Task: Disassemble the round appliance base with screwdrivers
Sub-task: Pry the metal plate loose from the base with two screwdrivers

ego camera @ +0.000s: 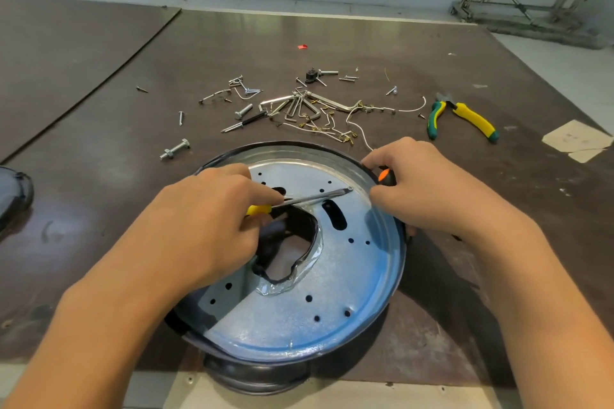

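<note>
Over the base (335, 279), the left hand (202, 226) gripped a yellow screwdriver (310, 198); the right hand (428, 189) clenched an orange screwdriver (386, 177) at its rim.

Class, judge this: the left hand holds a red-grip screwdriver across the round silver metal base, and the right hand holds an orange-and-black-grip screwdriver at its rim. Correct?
Not quite: the head view shows the left hand holding a yellow-grip screwdriver, not a red one. The rest stands.
</note>
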